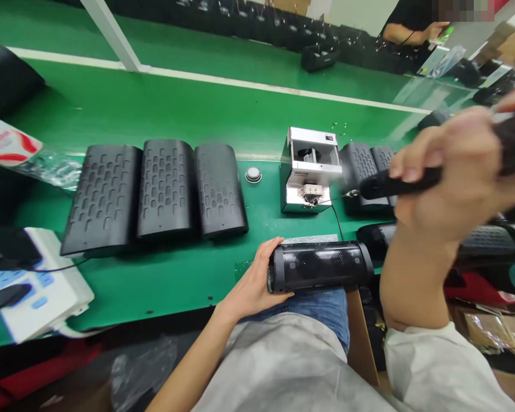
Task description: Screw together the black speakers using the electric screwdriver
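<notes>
The left hand (251,286) has its grip closed around the left end of a black cylindrical speaker body with a glossy see-through shell (320,266). The body lies on its side at the near edge of the green desk (175,114), just above the person's lap. The right hand (455,171) is raised above the right side of the desk, its grip clamped on a black pen-shaped electric screwdriver (395,186). The tool is held almost level and points left. Its thin metal bit reaches the front tray of a small white and silver box-shaped screw feeder (311,169) in the middle of the desk, just behind the speaker body. Whether the tip touches the tray cannot be told. Just left of the feeder lies a small round silver disc (253,174). Further left, three black curved perforated plastic covers (154,189) lie side by side, touching one another. More covers of the same kind sit behind and to the right of the feeder, partly hidden by the right hand. At the near left corner is a white box with blue buttons (38,286). At the far right another person's forearm (412,33) rests over black parts on the far side.
</notes>
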The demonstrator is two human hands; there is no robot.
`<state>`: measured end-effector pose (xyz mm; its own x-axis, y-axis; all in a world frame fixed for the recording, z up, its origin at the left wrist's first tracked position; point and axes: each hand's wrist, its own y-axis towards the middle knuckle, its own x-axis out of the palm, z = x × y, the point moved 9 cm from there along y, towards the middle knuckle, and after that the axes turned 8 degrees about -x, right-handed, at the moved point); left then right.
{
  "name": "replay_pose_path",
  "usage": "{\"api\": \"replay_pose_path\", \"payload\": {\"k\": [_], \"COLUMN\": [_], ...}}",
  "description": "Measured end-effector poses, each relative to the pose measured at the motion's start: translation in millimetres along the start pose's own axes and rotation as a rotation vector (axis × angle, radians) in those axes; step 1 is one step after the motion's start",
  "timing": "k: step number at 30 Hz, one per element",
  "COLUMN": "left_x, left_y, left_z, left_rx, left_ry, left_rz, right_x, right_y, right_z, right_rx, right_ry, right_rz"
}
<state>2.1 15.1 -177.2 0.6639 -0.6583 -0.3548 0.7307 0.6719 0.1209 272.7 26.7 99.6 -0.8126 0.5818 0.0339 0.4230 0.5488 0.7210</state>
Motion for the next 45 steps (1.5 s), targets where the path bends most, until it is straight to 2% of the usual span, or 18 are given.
{"api": "replay_pose_path", "payload": {"k": [3,6,10,12,20,26,32,35,39,42,45], "left_x": [0.6,0.9,1.6,1.9,-0.1,-0.9,-2.1,-2.1,-2.9,-4.3,-4.8], "left_y": [0,-1,0,1,1,0,-2,-2,-2,-1,-1], "left_z": [-3,-4,-3,-2,-3,-6,-13,-13,-10,-10,-9], "left_rx": [-0.013,-0.032,-0.032,-0.024,-0.019,-0.029,-0.045,-0.047,-0.04,-0.038,-0.022], "left_ry": [-0.003,-0.025,-0.041,-0.039,-0.025,0.0,0.014,0.031,0.033,0.048,0.062], "left_rz": [0.002,0.001,-0.009,-0.014,0.0,0.003,0.021,0.017,0.016,0.03,0.033], "right_x": [39,54,56,57,63,59,65,52,21,-8,-32], "right_y": [-6,-10,-10,-8,-6,5,4,-1,-2,-4,-12], "right_z": [10,12,4,3,12,32,49,37,-1,-30,-46], "right_rx": [0.015,-0.04,-0.248,-0.295,-0.292,-0.355,-0.242,-0.213,-0.221,-0.233,-0.224], "right_ry": [-0.025,-0.019,0.126,0.165,0.15,0.191,0.09,0.145,0.236,0.14,0.014], "right_rz": [-0.078,-0.049,0.112,0.152,0.125,0.111,0.028,0.055,0.028,0.018,0.038]}}
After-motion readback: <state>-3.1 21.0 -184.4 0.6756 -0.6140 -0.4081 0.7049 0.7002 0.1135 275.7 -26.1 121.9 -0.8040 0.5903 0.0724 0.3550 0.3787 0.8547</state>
